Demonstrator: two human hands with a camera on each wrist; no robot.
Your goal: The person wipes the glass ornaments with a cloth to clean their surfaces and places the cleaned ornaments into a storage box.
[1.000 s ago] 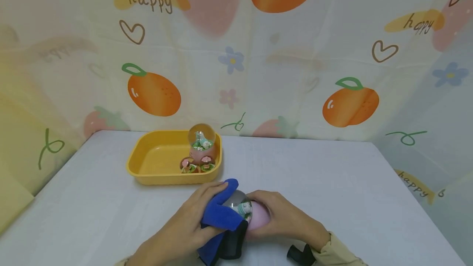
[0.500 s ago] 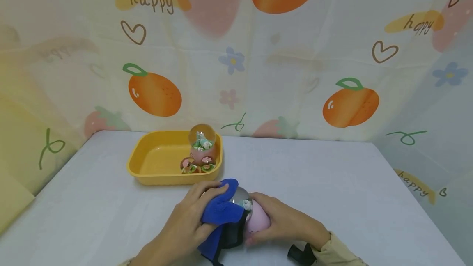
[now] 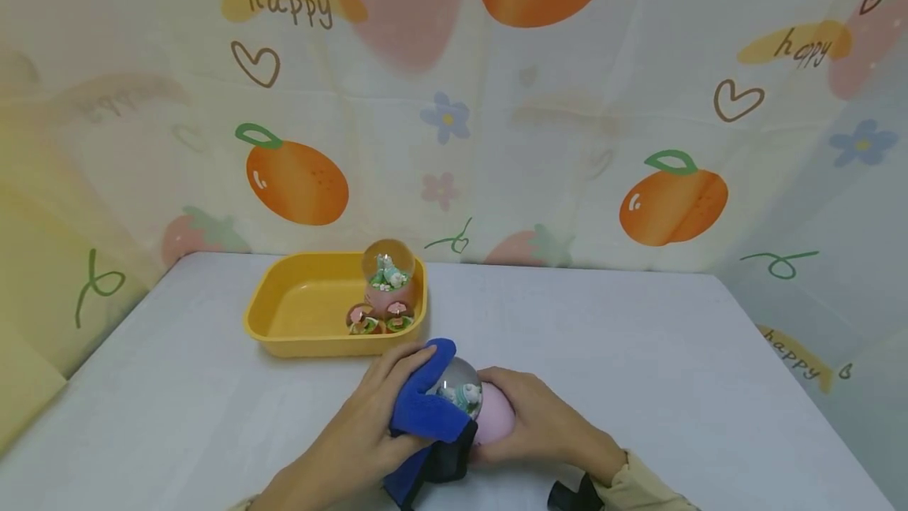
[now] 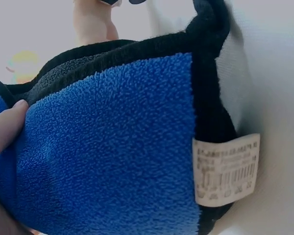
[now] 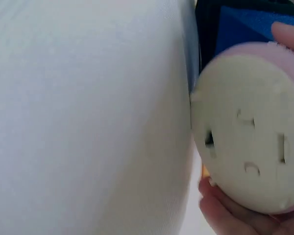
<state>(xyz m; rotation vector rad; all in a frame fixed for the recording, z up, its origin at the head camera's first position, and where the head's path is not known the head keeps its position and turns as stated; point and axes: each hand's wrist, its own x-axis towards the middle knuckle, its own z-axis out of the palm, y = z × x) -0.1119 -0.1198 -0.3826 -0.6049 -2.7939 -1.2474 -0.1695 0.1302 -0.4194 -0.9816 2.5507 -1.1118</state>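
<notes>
Lying on its side between the two hands is a snow globe (image 3: 464,399) with a pink base and a small white-and-green figure inside. My left hand (image 3: 355,424) grips a blue cloth (image 3: 426,415) with black edging and presses it round the clear ball, hiding part of it. In the left wrist view the fuzzy cloth (image 4: 112,132) fills the middle, its white label (image 4: 226,169) hanging at one edge. My right hand (image 3: 546,420) holds the pink base from the right. Its cream underside (image 5: 240,142) faces the right wrist camera.
A yellow tray (image 3: 284,345) stands behind the hands, to the left. In its right end are another snow globe (image 3: 388,282) and two small domed ornaments (image 3: 400,317). A black object (image 3: 573,494) is beside the right sleeve. A printed curtain (image 3: 525,124) hangs behind the white table (image 3: 603,330).
The snow globe has rolled slightly in the right hand, away and then back, so the figure shows more than half a second ago. The cloth shifts a little with the left hand.
</notes>
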